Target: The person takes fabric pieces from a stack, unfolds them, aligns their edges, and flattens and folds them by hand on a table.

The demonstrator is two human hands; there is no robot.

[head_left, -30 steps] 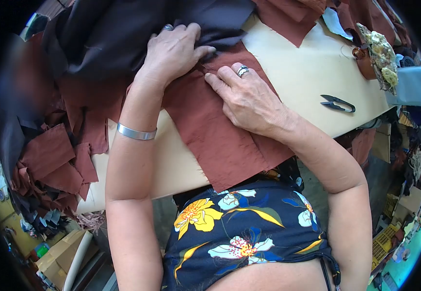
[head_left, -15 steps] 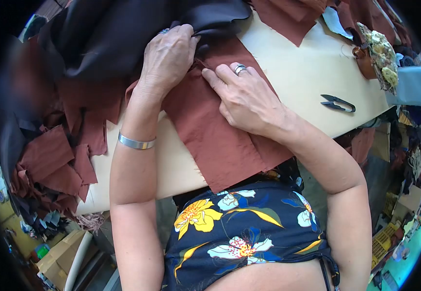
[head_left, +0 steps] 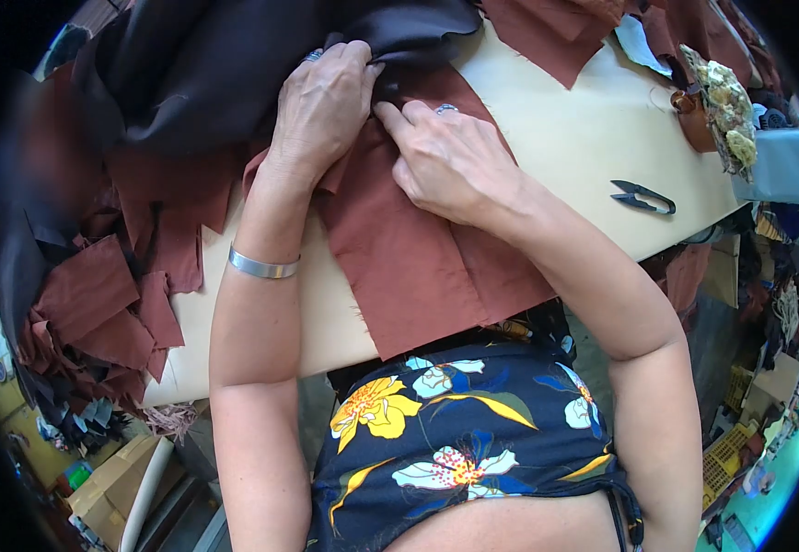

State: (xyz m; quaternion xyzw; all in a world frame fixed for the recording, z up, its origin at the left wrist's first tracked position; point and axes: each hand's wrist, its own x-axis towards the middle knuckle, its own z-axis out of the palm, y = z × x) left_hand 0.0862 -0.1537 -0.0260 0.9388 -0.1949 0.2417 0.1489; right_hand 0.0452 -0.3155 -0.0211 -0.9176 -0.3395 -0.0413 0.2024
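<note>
A large dark cloth (head_left: 225, 74) lies bunched over the top left of the table. My left hand (head_left: 326, 106) is closed on its edge, fingers pinched together. Just right of it, my right hand (head_left: 450, 161) rests on a long reddish-brown cloth (head_left: 409, 285), its index finger and thumb bent near the spot where the two cloths meet. What its fingertips hold, if anything, is hidden. The brown cloth runs from under the dark one down to the table's front edge.
Black thread snips (head_left: 643, 197) lie on the pale tabletop (head_left: 584, 138) at the right. Brown scraps (head_left: 91, 290) are heaped at the left. Behind the snips stand a brown pot (head_left: 694, 120), a crusted yellowish piece (head_left: 731, 115) and a light blue container (head_left: 786, 166).
My right hand has moved slightly up and left. The lower end of the brown cloth has shifted a little left. My left hand has closed on the dark cloth, lifting its edge.
</note>
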